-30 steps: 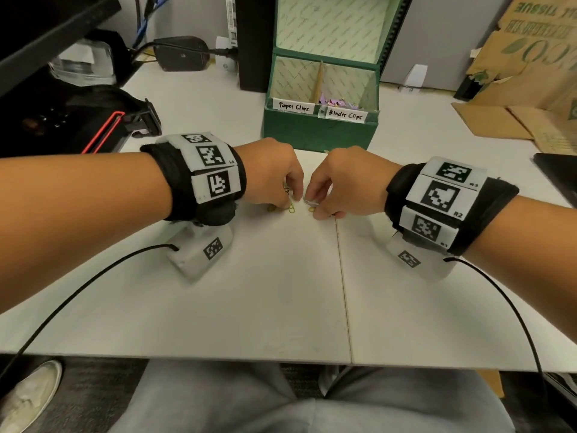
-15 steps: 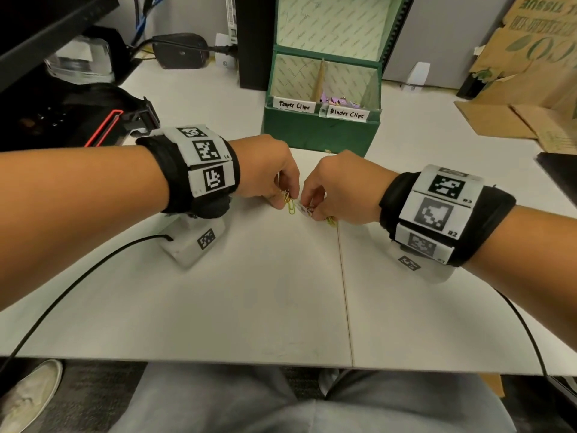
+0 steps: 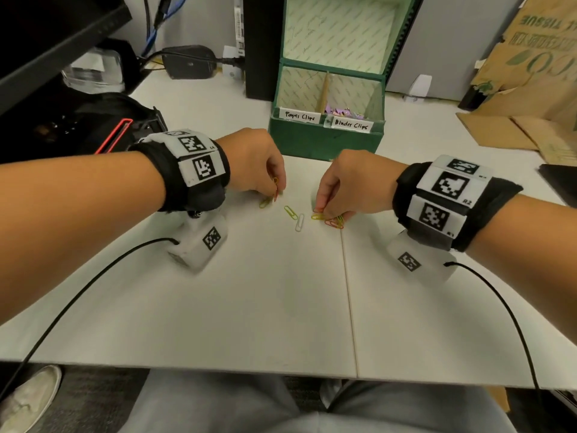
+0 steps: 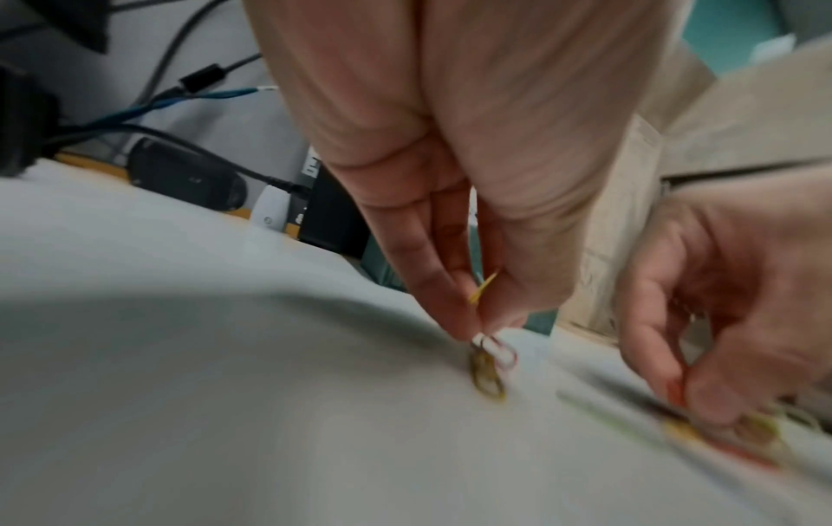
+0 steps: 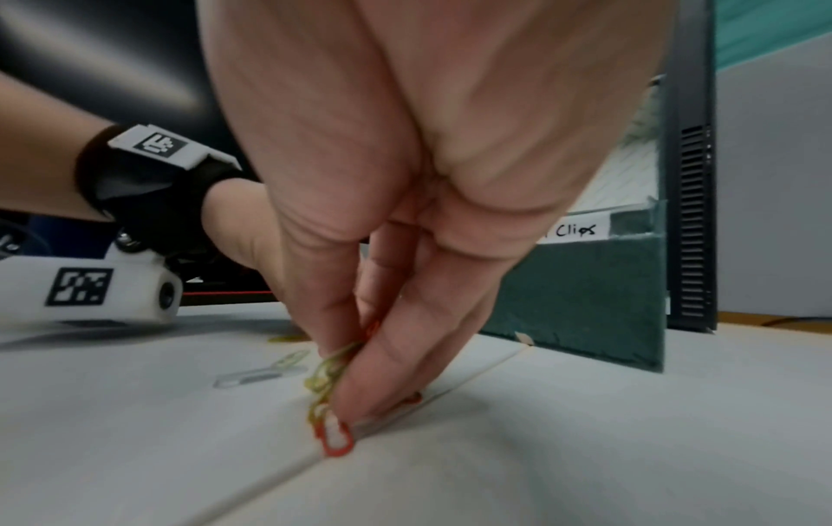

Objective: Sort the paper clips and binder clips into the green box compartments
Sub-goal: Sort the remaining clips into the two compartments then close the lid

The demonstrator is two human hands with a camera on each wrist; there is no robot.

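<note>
Coloured paper clips lie on the white table in front of the green box (image 3: 324,142). My left hand (image 3: 274,190) pinches a few paper clips (image 4: 488,352), red and yellow, with a green-yellow clip (image 3: 265,202) on the table below it. My right hand (image 3: 324,210) pinches a bunch of yellow and red paper clips (image 5: 331,377) against the table; red clips (image 3: 334,223) stick out under the fingers. Between the hands lie a loose yellow-green clip (image 3: 290,211) and a white clip (image 3: 299,222). The box has a left compartment labelled Paper Clips and a right one labelled Binder Clips holding purple binder clips (image 3: 340,110).
The box's lid (image 3: 337,29) stands upright behind it. A black bag (image 3: 93,126) and a power adapter (image 3: 190,62) with cables sit at the left back. Cardboard (image 3: 515,120) lies at the right. A seam (image 3: 348,276) runs down the table.
The two hands, close together a second ago, have moved apart, each with clips. Two loose clips now show on the table between them.
</note>
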